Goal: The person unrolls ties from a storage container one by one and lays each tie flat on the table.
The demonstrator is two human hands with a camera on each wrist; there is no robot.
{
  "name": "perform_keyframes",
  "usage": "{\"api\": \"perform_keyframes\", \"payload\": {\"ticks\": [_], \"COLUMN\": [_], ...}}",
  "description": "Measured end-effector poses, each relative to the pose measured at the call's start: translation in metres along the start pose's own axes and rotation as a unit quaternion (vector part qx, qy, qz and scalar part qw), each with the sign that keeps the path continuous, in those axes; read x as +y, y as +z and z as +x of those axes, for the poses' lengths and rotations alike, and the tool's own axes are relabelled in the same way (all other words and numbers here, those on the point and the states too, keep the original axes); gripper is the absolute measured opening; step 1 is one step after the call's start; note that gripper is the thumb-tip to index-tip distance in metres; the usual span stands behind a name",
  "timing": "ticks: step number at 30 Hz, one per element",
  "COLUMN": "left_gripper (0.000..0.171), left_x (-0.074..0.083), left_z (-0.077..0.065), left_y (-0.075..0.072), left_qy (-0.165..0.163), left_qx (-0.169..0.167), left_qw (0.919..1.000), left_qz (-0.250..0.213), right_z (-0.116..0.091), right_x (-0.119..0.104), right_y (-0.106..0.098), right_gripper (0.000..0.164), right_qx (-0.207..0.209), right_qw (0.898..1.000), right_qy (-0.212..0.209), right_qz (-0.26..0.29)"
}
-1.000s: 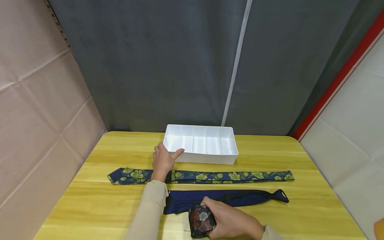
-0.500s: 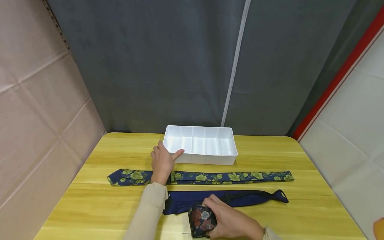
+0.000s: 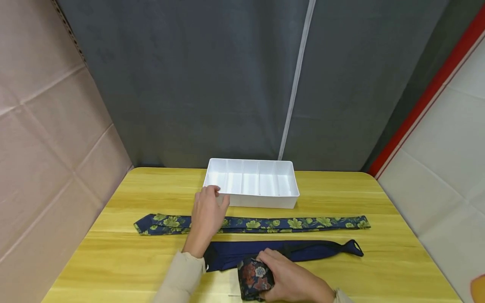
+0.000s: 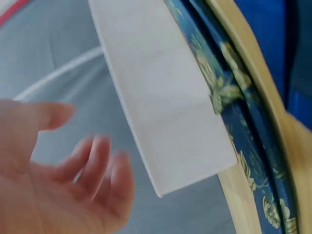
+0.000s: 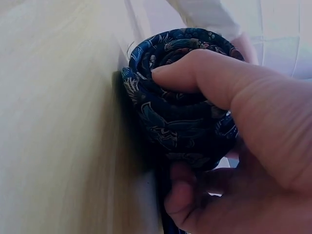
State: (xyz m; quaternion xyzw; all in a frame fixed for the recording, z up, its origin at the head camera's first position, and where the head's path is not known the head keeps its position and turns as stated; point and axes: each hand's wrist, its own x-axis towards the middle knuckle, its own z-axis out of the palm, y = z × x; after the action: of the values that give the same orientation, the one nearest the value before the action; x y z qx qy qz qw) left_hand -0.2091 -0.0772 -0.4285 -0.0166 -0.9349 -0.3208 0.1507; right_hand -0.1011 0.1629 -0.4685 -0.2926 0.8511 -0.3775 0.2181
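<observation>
Near the table's front edge my right hand (image 3: 289, 275) grips a rolled-up dark necktie (image 3: 255, 278) with red and white flowers. In the right wrist view the thumb presses on the coiled end of the rolled necktie (image 5: 180, 117) and the fingers curl under it. My left hand (image 3: 208, 210) is by the front left corner of a white divided box (image 3: 261, 201), its fingers loosely bent and holding nothing. The left wrist view shows a gap between that hand (image 4: 73, 180) and the box (image 4: 170, 97).
A navy necktie with yellow-green flowers (image 3: 295, 223) lies straight across the table (image 3: 394, 235) in front of the box. Nearer lies a plain dark blue necktie (image 3: 261, 248), its looped end to the right. A grey curtain (image 3: 189, 84) hangs behind the table.
My left hand has let go of the box's left front corner and drawn back slightly, its fingers bending. The right hand keeps its grip on the rolled necktie in the same place.
</observation>
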Motion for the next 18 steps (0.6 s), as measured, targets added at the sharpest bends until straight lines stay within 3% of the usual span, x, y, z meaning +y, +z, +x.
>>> {"api": "perform_keyframes", "payload": {"ticks": [4,10,15,18], "left_gripper": [0.015,0.008,0.008,0.012], "left_x": [0.004,0.002,-0.008,-0.012], "left_z": [-0.023,-0.052,-0.074,-0.083], "left_y": [-0.011,-0.019,-0.019,-0.018], "left_qy": [-0.001,0.023,0.012,0.009], "left_qx": [-0.122,-0.287,-0.377,-0.404], "left_qw": [0.9913,0.9562,0.9248,0.914], "left_qz": [-0.049,-0.055,-0.046,-0.031], "right_z": [-0.001,0.0,-0.001,-0.001], "right_x": [-0.001,0.0,-0.001,-0.001], "right_y": [-0.001,0.0,0.004,0.004], "right_gripper": [0.049,0.045,0.04,0.041], "right_qx": [0.005,-0.011,-0.028,-0.024], "right_qw": [1.0,0.999,0.995,0.996], "right_qy": [0.016,0.016,0.031,0.028], "right_qz": [-0.018,0.025,0.086,0.079]}}
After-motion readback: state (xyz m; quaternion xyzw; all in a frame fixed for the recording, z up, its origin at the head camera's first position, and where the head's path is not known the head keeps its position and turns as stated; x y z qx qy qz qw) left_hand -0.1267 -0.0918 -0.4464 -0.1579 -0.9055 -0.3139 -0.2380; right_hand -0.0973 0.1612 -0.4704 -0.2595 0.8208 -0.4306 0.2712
